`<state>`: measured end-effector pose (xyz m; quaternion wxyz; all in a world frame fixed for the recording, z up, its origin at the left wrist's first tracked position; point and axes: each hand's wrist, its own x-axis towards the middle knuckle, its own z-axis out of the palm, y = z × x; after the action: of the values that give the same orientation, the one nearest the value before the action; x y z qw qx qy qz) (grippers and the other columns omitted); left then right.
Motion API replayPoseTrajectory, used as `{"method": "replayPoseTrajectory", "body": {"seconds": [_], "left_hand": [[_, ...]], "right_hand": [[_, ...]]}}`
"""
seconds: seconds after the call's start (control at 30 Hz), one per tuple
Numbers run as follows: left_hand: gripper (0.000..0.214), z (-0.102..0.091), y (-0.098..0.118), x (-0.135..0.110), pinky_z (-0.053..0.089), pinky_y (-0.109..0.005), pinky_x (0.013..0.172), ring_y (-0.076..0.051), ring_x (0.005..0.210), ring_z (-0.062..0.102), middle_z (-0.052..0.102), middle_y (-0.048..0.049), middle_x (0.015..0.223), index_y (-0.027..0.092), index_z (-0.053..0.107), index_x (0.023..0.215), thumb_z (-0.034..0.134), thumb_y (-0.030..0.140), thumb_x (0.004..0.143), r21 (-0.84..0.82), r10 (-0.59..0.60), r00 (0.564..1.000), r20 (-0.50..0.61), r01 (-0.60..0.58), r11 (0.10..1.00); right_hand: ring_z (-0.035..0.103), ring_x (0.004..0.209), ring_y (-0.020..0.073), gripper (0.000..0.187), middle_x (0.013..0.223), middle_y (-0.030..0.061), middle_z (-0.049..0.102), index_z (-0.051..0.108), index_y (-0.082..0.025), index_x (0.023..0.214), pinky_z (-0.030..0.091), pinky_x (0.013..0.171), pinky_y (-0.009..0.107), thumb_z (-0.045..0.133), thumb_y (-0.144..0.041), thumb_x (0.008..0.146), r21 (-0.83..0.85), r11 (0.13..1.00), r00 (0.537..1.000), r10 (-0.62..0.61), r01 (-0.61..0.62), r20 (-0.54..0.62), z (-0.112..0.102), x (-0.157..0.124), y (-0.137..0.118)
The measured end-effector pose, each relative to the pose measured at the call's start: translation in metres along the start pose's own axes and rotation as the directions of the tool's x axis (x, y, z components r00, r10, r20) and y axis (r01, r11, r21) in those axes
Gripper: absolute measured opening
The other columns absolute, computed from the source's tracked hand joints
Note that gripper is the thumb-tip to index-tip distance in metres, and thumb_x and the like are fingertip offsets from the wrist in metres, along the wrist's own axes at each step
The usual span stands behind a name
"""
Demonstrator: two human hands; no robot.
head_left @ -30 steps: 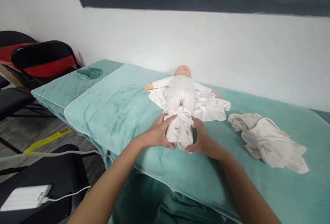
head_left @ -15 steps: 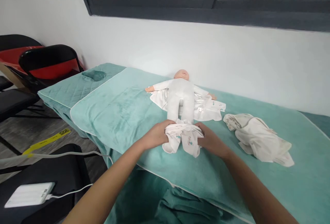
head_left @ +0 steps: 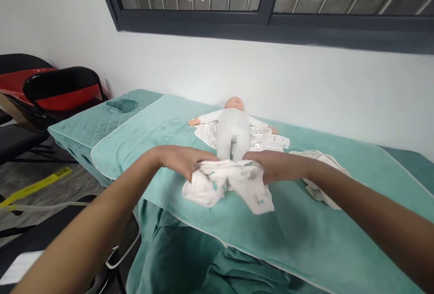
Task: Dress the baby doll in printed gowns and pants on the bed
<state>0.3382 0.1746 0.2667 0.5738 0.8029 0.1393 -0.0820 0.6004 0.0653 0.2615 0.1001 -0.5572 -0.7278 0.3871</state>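
A pair of white baby pants [head_left: 233,179] with a small print stretches between my hands, its two legs hanging toward me. My left hand [head_left: 185,161] is closed on the waistband's left side, and my right hand [head_left: 266,163] grips the right side. Just beyond lies a baby doll [head_left: 233,124] on its back, arms spread and head toward the wall. The ends of its legs are hidden behind the pants and hands. Under its arms and torso a white printed baby top [head_left: 271,140] is spread out.
A teal cover [head_left: 298,231] drapes the bed, which has a face hole [head_left: 122,105] at its left end. Crumpled white cloth [head_left: 322,190] lies partly behind my right forearm. Folding chairs [head_left: 64,88] and a white cable [head_left: 50,207] are on the left.
My hands have lifted the pants off the doll's feet toward me and spread the waistband wider. The doll has stayed in place, and the view has tilted up slightly.
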Motion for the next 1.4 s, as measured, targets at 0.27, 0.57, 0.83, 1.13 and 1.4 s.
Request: {"method": "replayPoseTrajectory", "body": {"seconds": [0.27,0.57,0.83,1.13,1.4], "left_hand": [[0.025,-0.008,0.046,0.003,0.039,-0.023,0.055,-0.018,0.062,0.059,0.068,0.0035,0.067,0.026,0.072,0.07,0.077,0.017,0.046,0.402,-0.067,0.985,-0.161,0.128,0.907],[0.011,0.0,0.038,-0.005,0.038,-0.025,0.067,-0.012,0.071,0.049,0.056,0.0019,0.075,0.019,0.047,0.07,0.057,0.019,0.072,0.482,0.439,0.496,-0.749,-0.047,0.875],[0.033,0.0,-0.045,0.041,0.043,-0.037,0.099,-0.021,0.12,0.05,0.052,-0.008,0.126,0.022,0.046,0.113,0.052,0.016,0.081,0.211,0.207,-0.106,-0.973,-0.029,0.977],[0.044,0.042,-0.119,0.098,0.031,-0.05,0.116,-0.03,0.139,0.038,0.046,-0.0135,0.146,0.021,0.05,0.131,0.05,0.022,0.088,0.388,0.192,0.555,-0.809,0.261,0.884],[0.055,-0.013,-0.133,0.105,0.033,-0.053,0.117,-0.029,0.144,0.034,0.05,-0.0123,0.144,0.019,0.057,0.126,0.038,-0.001,0.078,0.324,0.163,0.407,-0.899,0.366,0.872]], "right_hand": [[0.061,0.064,0.0204,0.034,0.072,-0.0013,0.067,0.069,-0.023,0.072,0.042,0.054,0.029,0.088,-0.028,0.044,-0.186,0.98,0.968,-0.019,0.067,0.25,-0.016,0.007,-0.061],[0.041,0.056,0.0093,0.029,0.069,-0.0031,0.048,0.053,-0.022,0.076,0.03,0.05,0.024,0.069,-0.047,0.081,0.248,0.924,0.952,-0.252,0.291,-0.177,-0.025,0.012,-0.086],[0.043,0.061,0.0106,0.031,0.067,-0.0046,0.045,0.045,-0.024,0.079,0.037,0.058,0.024,0.066,-0.047,0.084,0.357,0.781,0.715,-0.158,0.512,-0.681,-0.009,0.12,-0.063],[0.056,0.079,0.0198,0.006,0.081,0.0032,0.061,0.055,-0.021,0.076,0.042,0.081,0.036,0.06,-0.025,0.076,0.001,0.998,0.717,-0.041,0.057,-0.696,-0.02,0.2,0.069],[0.052,0.119,0.0313,0.062,0.13,0.0289,0.055,0.055,-0.001,0.126,0.038,0.098,0.04,0.066,-0.044,0.083,0.046,0.931,0.485,0.231,-0.363,-0.843,-0.094,0.191,0.165]]}}
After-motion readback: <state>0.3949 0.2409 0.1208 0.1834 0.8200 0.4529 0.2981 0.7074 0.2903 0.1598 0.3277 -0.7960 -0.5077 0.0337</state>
